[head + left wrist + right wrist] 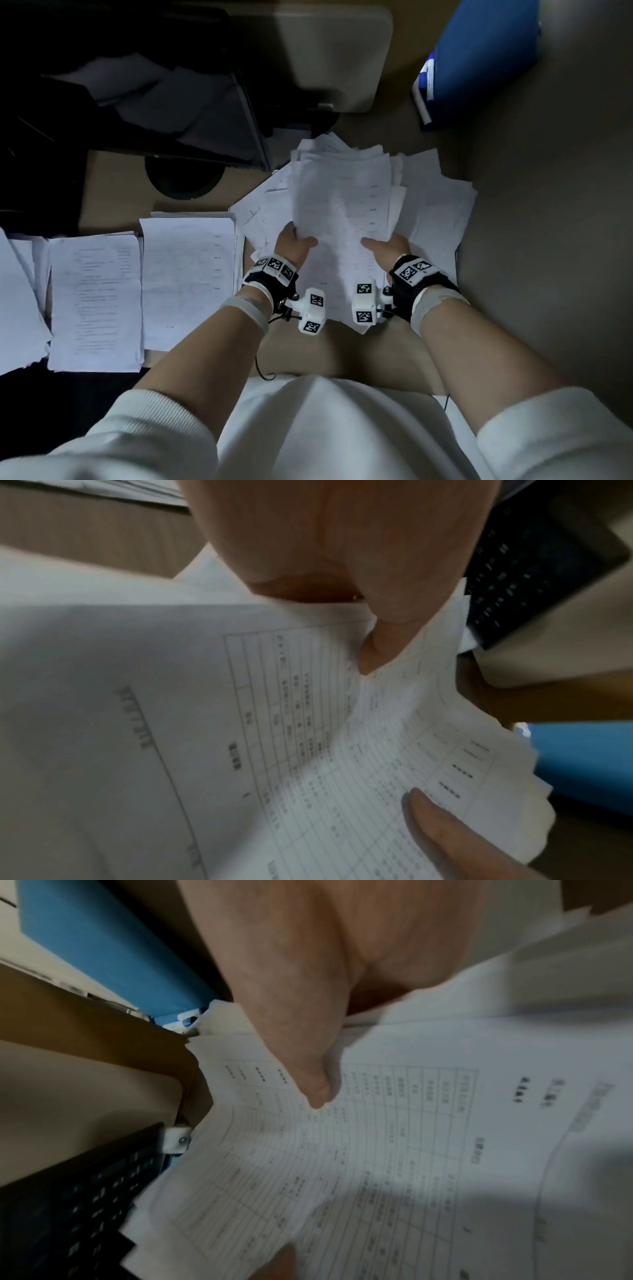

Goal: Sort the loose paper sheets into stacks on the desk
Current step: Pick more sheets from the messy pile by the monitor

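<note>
A light wooden desk (116, 185) sits in dim light, with a black keyboard (191, 113) at far left, a blue box (479, 58) at far right and a round cable hole (185, 181). The left hand (293, 245) and right hand (387, 248) each pinch a near corner of a bundle of printed sheets (342, 192), thumbs on top. Its long axis runs near to far, above a loose pile (438, 205). Two sorted stacks (96, 301) lie flat at left, long axes near to far.
</note>
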Tool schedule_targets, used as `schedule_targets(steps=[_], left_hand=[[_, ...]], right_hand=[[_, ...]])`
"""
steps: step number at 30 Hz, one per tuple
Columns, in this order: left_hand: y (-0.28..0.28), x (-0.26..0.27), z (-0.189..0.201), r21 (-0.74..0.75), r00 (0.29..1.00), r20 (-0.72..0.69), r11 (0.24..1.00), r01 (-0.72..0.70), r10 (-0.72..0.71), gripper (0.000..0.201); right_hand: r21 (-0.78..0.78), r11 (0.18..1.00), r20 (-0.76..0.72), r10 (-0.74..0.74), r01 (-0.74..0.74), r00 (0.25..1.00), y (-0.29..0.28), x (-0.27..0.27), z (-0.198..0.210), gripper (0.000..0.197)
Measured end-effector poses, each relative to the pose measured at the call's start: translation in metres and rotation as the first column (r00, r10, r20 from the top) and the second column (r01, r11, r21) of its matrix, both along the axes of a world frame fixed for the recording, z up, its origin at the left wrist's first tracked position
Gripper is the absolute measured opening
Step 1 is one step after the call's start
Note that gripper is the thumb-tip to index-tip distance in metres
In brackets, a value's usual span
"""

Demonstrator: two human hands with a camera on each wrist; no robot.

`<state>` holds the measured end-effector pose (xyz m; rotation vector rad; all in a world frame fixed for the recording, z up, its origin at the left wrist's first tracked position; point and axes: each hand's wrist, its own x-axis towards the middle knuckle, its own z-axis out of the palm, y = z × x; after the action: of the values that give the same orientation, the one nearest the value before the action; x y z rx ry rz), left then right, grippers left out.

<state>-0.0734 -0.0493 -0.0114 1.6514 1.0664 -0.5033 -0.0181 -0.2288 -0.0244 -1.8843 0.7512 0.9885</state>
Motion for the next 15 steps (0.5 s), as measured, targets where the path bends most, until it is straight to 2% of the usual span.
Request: schedule_targets(steps=[3,4,6,7,9,11,15], left_hand=[[-0.015,0.007,0.007,-0.005,0.996,0.06,0.998,0.068,-0.068,0.022],[-0.022,0.01,0.01,-0.015,0.991,0.072,0.993,0.114,-0.113,0.024],[-0.037,0.014,0.01,-0.014,0.965,0.077,0.967,0.253,-0.252,0.041],[-0.043,0.015,0.006,0.035,0.939,0.051,0.94,0.338,-0.34,0.048],[-0.055,0.017,0.001,0.196,0.884,-0.048,0.864,0.464,-0.465,0.05],[-0.06,0.017,-0.003,0.242,0.883,-0.109,0.849,0.469,-0.456,0.047],[-0.046,0.016,-0.01,0.182,0.894,-0.14,0.876,0.447,-0.427,0.054]], right_hand=[[-0.085,0.991,0.027,-0.098,0.1,0.995,-0.016,-0.006,0.004,0.058],[-0.13,0.981,0.051,-0.138,0.144,0.989,-0.023,-0.009,0.005,0.059],[-0.211,0.948,0.091,-0.221,0.236,0.971,-0.04,-0.015,0.008,0.056],[-0.228,0.935,0.098,-0.255,0.271,0.962,-0.047,-0.017,0.01,0.053],[-0.218,0.925,0.105,-0.294,0.31,0.95,-0.06,-0.023,0.012,0.048],[-0.197,0.936,0.084,-0.281,0.292,0.956,-0.065,-0.024,0.012,0.045],[-0.133,0.965,0.05,-0.222,0.227,0.974,-0.055,-0.016,0.011,0.051]])
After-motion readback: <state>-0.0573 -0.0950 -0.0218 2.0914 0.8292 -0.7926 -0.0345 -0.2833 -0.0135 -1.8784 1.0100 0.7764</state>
